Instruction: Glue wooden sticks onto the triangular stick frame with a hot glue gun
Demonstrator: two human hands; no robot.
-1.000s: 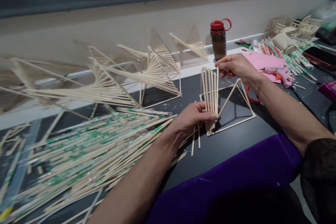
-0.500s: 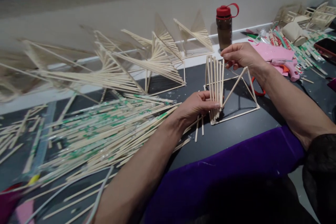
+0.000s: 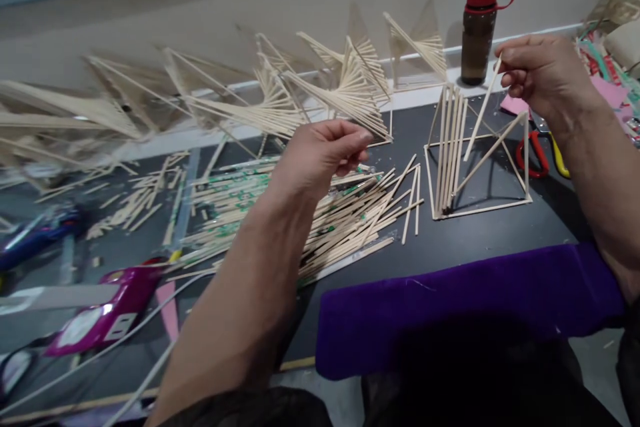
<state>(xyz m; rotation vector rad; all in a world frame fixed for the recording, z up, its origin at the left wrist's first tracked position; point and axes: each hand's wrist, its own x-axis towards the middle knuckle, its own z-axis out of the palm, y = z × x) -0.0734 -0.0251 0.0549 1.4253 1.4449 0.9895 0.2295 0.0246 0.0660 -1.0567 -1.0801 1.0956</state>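
Note:
A small stick frame (image 3: 500,203) stands on the dark table, with a fan of upright sticks (image 3: 449,147) glued along its left side. My right hand (image 3: 543,73) is raised just above and right of it, pinching the top of one thin wooden stick (image 3: 479,117) that slants down toward the fan. My left hand (image 3: 320,153) hovers over the pile of loose sticks (image 3: 320,220), fingers pinched together with nothing visible in them. It touches neither the pile nor the frame.
Finished stick structures (image 3: 345,80) line the wall. A brown bottle with a red cap (image 3: 479,27) stands behind the frame, and red-and-yellow scissors (image 3: 537,150) lie to its right. A purple cloth (image 3: 465,307) covers the near edge. A magenta glue gun (image 3: 105,317) and cut stick ends (image 3: 135,203) lie at the left.
My left hand let go of the frame's upright sticks and rose to the left over the pile. My right hand lifted, holding a single stick. The view swung left.

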